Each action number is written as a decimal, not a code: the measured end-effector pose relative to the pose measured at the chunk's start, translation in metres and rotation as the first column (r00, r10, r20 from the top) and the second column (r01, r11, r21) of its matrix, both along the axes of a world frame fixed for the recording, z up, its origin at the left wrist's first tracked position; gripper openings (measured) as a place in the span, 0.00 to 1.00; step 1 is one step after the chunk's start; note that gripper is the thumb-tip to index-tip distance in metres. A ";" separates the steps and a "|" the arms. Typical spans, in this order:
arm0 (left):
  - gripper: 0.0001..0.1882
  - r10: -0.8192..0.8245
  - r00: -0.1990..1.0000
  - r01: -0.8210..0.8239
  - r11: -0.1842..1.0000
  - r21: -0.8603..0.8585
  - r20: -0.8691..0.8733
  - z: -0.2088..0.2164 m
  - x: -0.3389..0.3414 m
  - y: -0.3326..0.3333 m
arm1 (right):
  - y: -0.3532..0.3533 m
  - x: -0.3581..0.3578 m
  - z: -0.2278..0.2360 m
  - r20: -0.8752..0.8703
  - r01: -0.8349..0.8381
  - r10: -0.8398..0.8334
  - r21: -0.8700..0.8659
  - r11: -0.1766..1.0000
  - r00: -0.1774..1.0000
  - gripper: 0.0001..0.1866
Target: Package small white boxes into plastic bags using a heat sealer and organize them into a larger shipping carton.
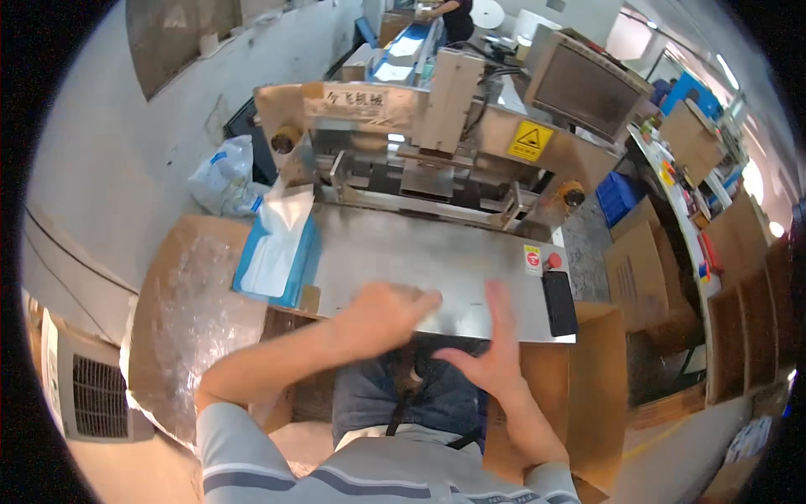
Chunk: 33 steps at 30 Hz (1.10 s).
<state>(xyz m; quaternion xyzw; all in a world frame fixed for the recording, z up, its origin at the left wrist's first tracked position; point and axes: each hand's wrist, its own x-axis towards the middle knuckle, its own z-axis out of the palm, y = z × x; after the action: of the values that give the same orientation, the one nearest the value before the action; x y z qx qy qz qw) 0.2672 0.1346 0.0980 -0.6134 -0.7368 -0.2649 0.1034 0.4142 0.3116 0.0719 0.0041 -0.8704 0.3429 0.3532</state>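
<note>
My left hand is over the near edge of the metal worktop, blurred by motion. Its fingers are curled together, and what they hold, if anything, is too small and smeared to name. To its right is my right hand, with thumb and fingers spread apart and nothing seen in it. The two hands do not touch. Beyond them stands a machine with a metal frame and an upright head over the back of the worktop.
A blue tissue box stands on the worktop's left, a black phone and red button on its right. A plastic-lined carton is at left, another carton at right. Behind are a monitor and a person.
</note>
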 end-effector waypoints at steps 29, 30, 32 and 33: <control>0.19 0.078 0.926 -0.175 0.955 0.238 0.370 -0.072 0.068 -0.006 | 0.020 0.012 -0.053 0.289 -0.297 0.244 0.155 0.942 0.925 0.08; 0.19 0.079 0.925 -0.177 0.955 0.239 0.372 -0.065 0.067 -0.001 | 0.019 0.010 -0.053 0.323 -0.294 0.221 0.197 0.935 0.920 0.07; 0.18 0.034 0.875 -0.051 0.998 0.023 0.483 -0.057 0.064 0.006 | 0.019 0.008 -0.052 0.355 -0.301 0.217 0.203 0.932 0.909 0.07; 0.13 0.046 0.868 -0.036 0.999 -0.030 0.495 -0.063 0.056 0.008 | 0.020 0.007 -0.052 0.383 -0.307 0.211 0.209 0.929 0.899 0.07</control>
<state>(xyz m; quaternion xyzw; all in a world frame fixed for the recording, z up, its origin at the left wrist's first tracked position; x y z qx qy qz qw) 0.3228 0.1430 0.0345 -0.5103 -0.7541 -0.4038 -0.0891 0.4213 0.3313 0.0195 0.1060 -0.9490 0.2630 0.1378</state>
